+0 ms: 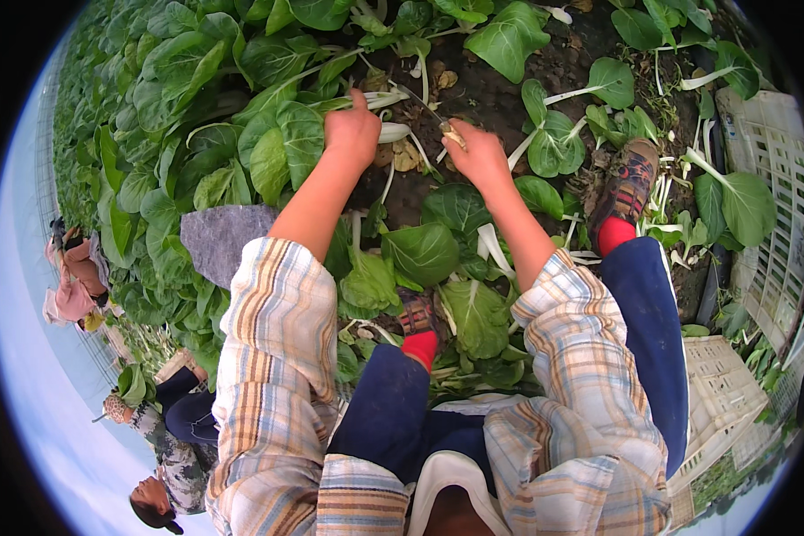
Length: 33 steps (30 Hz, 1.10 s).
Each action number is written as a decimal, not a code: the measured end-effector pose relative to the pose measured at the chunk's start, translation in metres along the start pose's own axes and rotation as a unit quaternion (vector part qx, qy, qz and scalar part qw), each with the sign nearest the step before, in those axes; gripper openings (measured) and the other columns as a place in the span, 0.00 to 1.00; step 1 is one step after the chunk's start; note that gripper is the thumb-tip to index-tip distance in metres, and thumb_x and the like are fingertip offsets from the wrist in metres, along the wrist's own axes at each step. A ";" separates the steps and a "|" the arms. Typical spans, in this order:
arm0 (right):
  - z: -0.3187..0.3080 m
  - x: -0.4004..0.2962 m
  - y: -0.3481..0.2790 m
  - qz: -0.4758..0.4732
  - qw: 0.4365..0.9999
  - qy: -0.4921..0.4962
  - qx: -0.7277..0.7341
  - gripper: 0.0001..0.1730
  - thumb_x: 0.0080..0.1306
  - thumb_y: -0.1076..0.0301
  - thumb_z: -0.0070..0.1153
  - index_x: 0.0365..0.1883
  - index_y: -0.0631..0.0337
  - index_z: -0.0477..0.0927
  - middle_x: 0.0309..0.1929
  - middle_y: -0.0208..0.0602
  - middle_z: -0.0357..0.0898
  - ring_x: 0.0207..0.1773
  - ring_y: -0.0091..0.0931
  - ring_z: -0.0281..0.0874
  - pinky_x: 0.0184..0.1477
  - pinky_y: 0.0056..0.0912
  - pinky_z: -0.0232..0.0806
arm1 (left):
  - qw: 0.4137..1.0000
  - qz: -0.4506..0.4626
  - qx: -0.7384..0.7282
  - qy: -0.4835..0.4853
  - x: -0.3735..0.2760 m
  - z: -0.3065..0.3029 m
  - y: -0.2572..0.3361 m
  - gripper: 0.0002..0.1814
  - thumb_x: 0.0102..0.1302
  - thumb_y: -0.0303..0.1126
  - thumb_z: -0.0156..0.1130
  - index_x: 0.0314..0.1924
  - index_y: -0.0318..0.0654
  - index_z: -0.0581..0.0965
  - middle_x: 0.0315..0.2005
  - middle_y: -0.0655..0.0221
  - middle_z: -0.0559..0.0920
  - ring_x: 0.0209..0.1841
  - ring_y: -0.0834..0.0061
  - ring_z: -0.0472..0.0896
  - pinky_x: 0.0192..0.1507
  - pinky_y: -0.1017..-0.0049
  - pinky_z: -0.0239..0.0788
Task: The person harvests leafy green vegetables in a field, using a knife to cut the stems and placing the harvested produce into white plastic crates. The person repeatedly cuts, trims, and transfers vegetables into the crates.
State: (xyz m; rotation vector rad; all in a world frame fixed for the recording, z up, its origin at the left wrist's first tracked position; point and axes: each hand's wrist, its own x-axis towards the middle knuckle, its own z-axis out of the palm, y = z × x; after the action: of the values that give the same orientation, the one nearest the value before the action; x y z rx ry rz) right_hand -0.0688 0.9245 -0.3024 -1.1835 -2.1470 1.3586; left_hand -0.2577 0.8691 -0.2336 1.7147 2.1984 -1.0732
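My left hand (pixel 352 130) grips the stalks of a leafy green plant, a bok choy type, whose broad leaves (pixel 300 141) hang to the left of the hand. Its pale stem base (pixel 385 100) points right, towards a thin knife blade (pixel 415 100). The knife's light handle (pixel 454 136) is inside my right hand (pixel 477 151). The blade lies close to the stem base; whether they touch I cannot tell. Beneath the left hand a thick white stalk (pixel 394 132) lies by the soil.
Dense leafy greens (pixel 174 87) stand at left. Cut leaves (pixel 556 144) and stalks litter the dark soil (pixel 469 87). White plastic crates (pixel 770 201) (pixel 717 395) stand at right. My shoes (pixel 626 177) rest among leaves. Other people (pixel 181 462) (pixel 77 275) are at far left.
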 end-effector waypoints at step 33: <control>-0.056 -0.042 0.008 0.034 0.989 -0.073 -0.122 0.20 0.57 0.60 0.56 0.48 0.57 0.77 0.36 0.49 0.80 0.40 0.44 0.78 0.42 0.44 0.70 | 0.985 0.042 -0.128 0.104 -0.043 -0.020 0.001 0.09 0.43 0.23 0.62 0.29 0.34 0.79 0.35 0.62 0.79 0.29 0.62 0.81 0.30 0.65 0.73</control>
State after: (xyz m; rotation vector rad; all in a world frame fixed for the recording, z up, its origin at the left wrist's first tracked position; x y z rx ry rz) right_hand -0.0032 0.9254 -0.2762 -1.2925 -2.4538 1.2734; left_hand -0.2368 0.8481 -0.1968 1.8519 2.2422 -0.5852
